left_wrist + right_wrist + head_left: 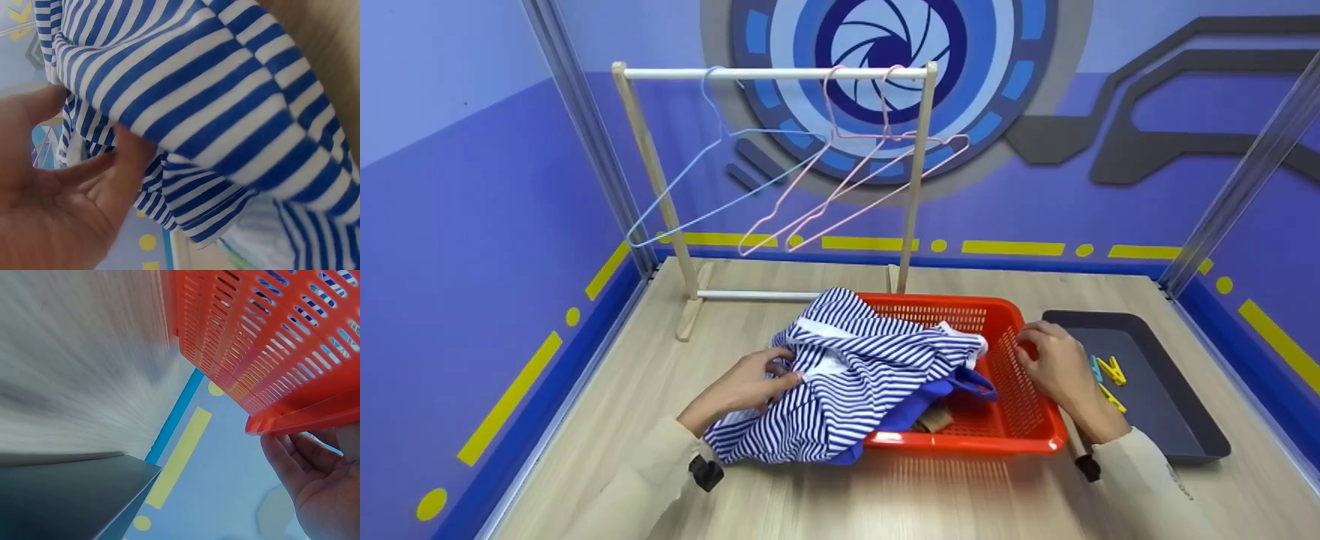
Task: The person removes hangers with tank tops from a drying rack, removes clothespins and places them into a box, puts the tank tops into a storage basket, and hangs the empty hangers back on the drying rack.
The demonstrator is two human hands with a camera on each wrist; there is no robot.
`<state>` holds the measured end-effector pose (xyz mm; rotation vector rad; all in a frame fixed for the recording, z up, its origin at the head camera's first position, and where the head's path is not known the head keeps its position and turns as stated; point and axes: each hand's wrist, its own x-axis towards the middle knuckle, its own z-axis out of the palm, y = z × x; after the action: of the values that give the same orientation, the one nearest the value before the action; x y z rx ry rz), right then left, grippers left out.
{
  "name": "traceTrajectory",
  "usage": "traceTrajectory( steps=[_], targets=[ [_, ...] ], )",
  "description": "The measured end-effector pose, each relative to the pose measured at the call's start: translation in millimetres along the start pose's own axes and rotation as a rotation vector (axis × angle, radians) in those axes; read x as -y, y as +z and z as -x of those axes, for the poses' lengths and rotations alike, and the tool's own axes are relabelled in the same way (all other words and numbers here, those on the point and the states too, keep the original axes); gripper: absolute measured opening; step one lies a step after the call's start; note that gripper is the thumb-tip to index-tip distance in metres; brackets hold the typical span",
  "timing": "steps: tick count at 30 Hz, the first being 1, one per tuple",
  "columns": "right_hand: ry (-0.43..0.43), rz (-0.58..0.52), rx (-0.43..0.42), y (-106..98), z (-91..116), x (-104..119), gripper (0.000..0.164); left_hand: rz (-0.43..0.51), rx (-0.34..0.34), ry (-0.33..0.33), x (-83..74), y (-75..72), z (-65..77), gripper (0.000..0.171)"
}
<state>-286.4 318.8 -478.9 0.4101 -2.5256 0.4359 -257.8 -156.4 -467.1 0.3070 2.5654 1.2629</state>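
A blue-and-white striped garment [847, 397] lies bunched over the left part of a red plastic basket [1027, 444] and spills past its left side. My left hand [751, 381] pinches a fold of it; in the left wrist view its thumb and fingers [135, 152] are at the striped cloth. My right hand [1057, 367] grips the basket's right rim, with fingers [281, 458] under the lip in the right wrist view. Beneath the striped garment, a plain blue cloth [913, 406] with a strap shows inside the basket, beside a small brown piece [935, 418].
Behind the basket stands a wooden rack [675, 240] with a white rail [776, 73]. A blue hanger [690, 221] and two pink hangers [877, 202] hang from it. At right, a dark grey tray [1159, 405] holds yellow and blue clothespins [1112, 371]. Blue walls enclose the table.
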Motion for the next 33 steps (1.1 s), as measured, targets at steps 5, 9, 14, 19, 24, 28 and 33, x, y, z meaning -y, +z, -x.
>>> traceTrajectory(
  steps=[5, 9, 14, 19, 24, 28, 33],
  targets=[
    [0.018, -0.006, 0.009, 0, 1, 0, 0.013, 0.109, 0.003, 0.035, 2.0, 4.8, -4.6, 0.055],
    [0.011, -0.006, 0.0, 1, 1, 0, 0.012, 0.181, -0.031, 0.041, -1.8, 6.6, -5.2, 0.043],
    [0.023, -0.012, -0.001, 2, 1, 0, 0.014, 0.18, -0.103, 0.016, -6.7, 9.1, -3.4, 0.019],
    [0.048, -0.016, 0.016, 2, 2, 1, 0.015, 0.129, -0.144, 0.014, -13.2, 9.3, -2.4, 0.01],
    [0.053, -0.014, 0.031, 2, 1, 2, 0.014, 0.231, -0.186, 0.078, -24.6, 5.3, -4.2, 0.014],
    [0.058, -0.023, 0.038, 1, 1, 2, 0.013, 0.262, -0.226, 0.14, -42.3, 0.2, -8.6, 0.017],
    [0.051, -0.022, 0.031, 2, 1, 1, 0.012, 0.226, -0.274, 0.2, -72.1, -1.7, -14.7, 0.016]
  ],
)
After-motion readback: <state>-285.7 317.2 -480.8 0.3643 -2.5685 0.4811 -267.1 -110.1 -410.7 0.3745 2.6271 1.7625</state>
